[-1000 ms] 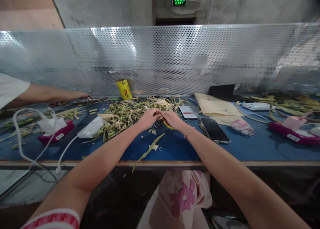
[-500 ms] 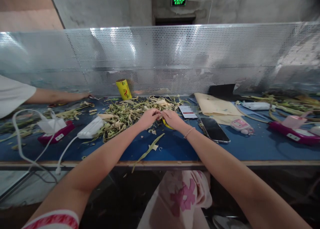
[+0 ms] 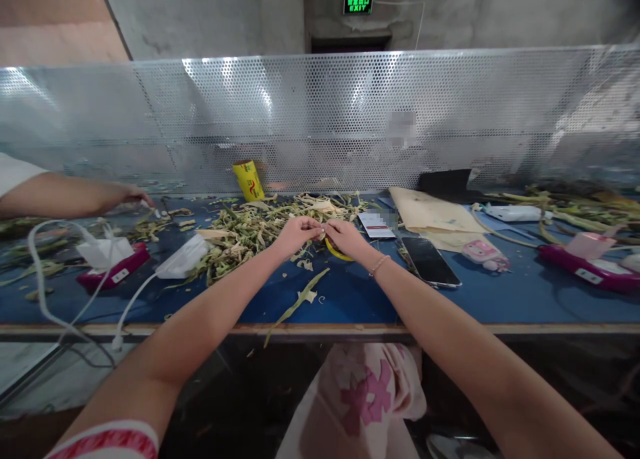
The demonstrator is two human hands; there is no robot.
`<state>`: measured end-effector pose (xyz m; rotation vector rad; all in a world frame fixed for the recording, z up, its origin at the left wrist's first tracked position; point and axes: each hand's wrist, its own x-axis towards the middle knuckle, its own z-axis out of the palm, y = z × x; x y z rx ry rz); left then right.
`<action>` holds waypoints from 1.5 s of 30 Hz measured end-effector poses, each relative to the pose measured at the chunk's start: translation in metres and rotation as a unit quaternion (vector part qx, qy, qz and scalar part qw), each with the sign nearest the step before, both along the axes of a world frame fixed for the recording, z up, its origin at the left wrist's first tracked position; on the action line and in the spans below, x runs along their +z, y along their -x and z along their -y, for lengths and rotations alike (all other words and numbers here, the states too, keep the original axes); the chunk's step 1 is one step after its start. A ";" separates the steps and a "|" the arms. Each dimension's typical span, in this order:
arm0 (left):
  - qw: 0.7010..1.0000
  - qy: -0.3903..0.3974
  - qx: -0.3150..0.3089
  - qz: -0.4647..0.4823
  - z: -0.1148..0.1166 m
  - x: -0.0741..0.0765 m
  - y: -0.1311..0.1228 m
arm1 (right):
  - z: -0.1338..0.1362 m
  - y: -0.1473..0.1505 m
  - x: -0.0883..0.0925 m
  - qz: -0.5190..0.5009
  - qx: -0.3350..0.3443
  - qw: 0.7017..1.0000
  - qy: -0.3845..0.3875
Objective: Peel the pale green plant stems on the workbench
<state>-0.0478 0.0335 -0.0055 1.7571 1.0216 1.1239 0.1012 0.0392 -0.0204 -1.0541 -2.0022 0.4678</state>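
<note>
My left hand (image 3: pixel 296 235) and my right hand (image 3: pixel 344 237) meet fingertip to fingertip just above the blue table top (image 3: pixel 350 292). Both pinch a small pale piece of plant (image 3: pixel 321 233) between them. Right behind them lies a heap of green and pale stalks and husks (image 3: pixel 260 229). Under my right hand a yellow ring (image 3: pixel 336 251) shows in part. A long pale husk strip (image 3: pixel 295 303) lies in front of my hands, near the table's front edge.
A black phone (image 3: pixel 429 260), brown paper (image 3: pixel 429 213), a card (image 3: pixel 376 224), a yellow roll (image 3: pixel 248 179) and a perforated metal screen (image 3: pixel 320 119) surround the heap. White chargers with cables (image 3: pixel 180 259) and pink scales (image 3: pixel 114 269) lie left. Another person's hand (image 3: pixel 131 195) works at far left.
My hands have stayed together at the same spot, fingers shifting slightly on the piece. The other person's hand at the left has drawn back leftward along the table.
</note>
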 end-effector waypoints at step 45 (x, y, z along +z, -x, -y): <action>0.999 -0.006 0.030 0.025 0.008 0.008 -0.001 | -0.003 0.002 -0.003 -0.241 0.158 0.927 0.240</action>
